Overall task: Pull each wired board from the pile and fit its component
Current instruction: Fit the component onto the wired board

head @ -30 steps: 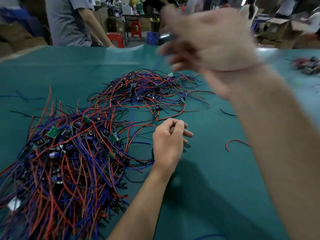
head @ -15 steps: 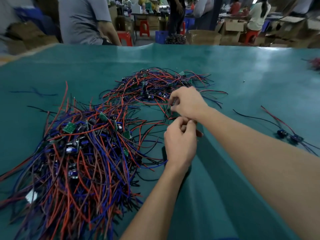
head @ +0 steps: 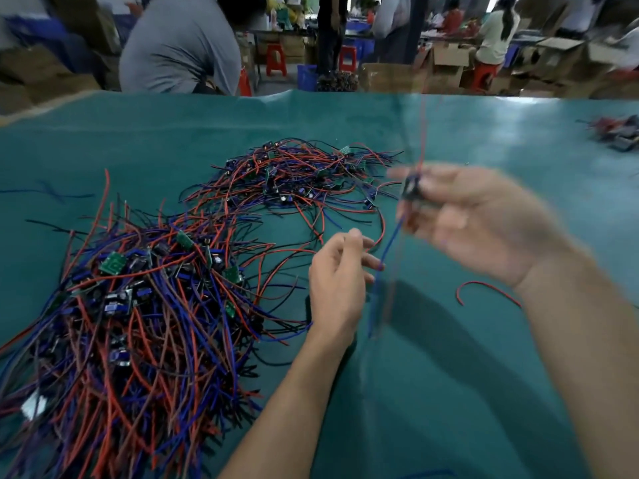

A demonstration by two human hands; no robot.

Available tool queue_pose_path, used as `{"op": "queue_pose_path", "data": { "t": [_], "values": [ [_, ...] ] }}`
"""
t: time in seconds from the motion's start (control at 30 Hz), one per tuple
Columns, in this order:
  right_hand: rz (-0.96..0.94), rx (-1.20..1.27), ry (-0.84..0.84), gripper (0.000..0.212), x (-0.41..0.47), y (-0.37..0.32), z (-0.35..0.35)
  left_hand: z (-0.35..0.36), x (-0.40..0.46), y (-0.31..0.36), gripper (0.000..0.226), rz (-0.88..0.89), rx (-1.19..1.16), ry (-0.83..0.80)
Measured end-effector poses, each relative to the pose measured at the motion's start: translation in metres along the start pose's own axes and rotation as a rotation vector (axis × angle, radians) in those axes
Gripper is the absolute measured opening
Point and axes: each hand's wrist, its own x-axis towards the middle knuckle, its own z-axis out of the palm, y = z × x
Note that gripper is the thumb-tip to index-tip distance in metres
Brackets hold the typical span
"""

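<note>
The right hand [head: 473,219] pinches a small board [head: 412,187] above the table's [head: 449,392] middle, its light, floppy wires [head: 387,250] hanging, so hold the stiff board; the left hand [head: 340,281] curls loosely, maybe touching one.

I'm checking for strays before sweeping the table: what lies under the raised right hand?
Below the right hand a loose red wire curves on the green table cover, partly hidden by the wrist. Wires dangle from the blurred board it holds. The forearm covers the cover beyond.
</note>
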Motion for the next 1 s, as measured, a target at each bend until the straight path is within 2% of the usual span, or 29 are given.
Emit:
{"op": "queue_pose_path", "data": {
  "t": [0.03,0.1,0.17,0.23,0.33,0.47,0.67,0.77,0.87,0.93,1.0],
  "values": [
    [0.075,0.002,0.005,0.04,0.0,0.018,-0.002,0.0,-0.001,0.001,0.038,0.006,-0.03,-0.021],
    [0.145,0.051,0.116,0.031,0.003,0.049,-0.006,0.0,-0.001,0.0,0.041,0.036,-0.003,-0.083],
    [0.122,0.087,0.268,0.018,0.005,0.065,-0.01,0.001,0.0,-0.004,0.03,0.078,0.072,-0.134],
    [0.085,0.051,0.327,0.015,0.007,0.075,-0.016,0.0,0.002,-0.009,0.016,0.11,0.153,-0.168],
    [0.018,0.059,0.31,0.02,0.004,0.078,-0.023,-0.002,0.002,-0.009,0.007,0.118,0.148,-0.237],
    [-0.019,0.036,0.267,0.03,0.001,0.078,-0.023,-0.002,-0.001,-0.006,0.007,0.08,0.069,-0.255],
    [-0.09,0.051,0.276,0.019,0.002,0.081,-0.023,-0.001,-0.002,-0.003,0.011,0.062,0.017,-0.25],
    [-0.134,-0.041,0.302,0.017,0.003,0.083,-0.025,-0.001,-0.002,-0.002,0.017,0.041,0.033,-0.252],
    [-0.231,-0.26,0.441,0.005,0.003,0.079,-0.032,-0.002,-0.001,-0.001,0.017,0.02,0.069,-0.283],
    [-0.321,-0.358,0.594,0.016,0.004,0.074,-0.043,-0.002,-0.003,-0.001,0.022,0.014,0.114,-0.315],
    [-0.388,-0.343,0.698,0.018,0.002,0.066,-0.054,-0.002,-0.004,-0.001,0.022,0.011,0.152,-0.339]
  ]
}}
